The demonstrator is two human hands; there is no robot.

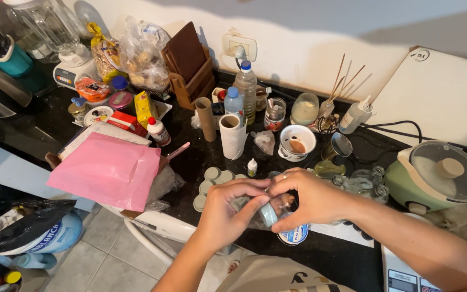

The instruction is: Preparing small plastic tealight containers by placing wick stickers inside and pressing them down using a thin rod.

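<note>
Taking the paper towel roll (232,136) as our mark, we see a pink envelope (106,170) far left of it on the dark table (331,254). Below the roll, our left hand (228,208) and right hand (306,197) both pinch a small clear jar (268,213). A green cooker (439,176) sits far right.

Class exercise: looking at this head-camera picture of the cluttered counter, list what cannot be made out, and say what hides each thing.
- Small jar, head view: mostly covered by the left hand and right hand; contents unclear.
- Round tin: half hidden under the right hand.
- Blender: top cut off by the picture's edge.
- Rice cooker: contents hidden by its lid.
</note>
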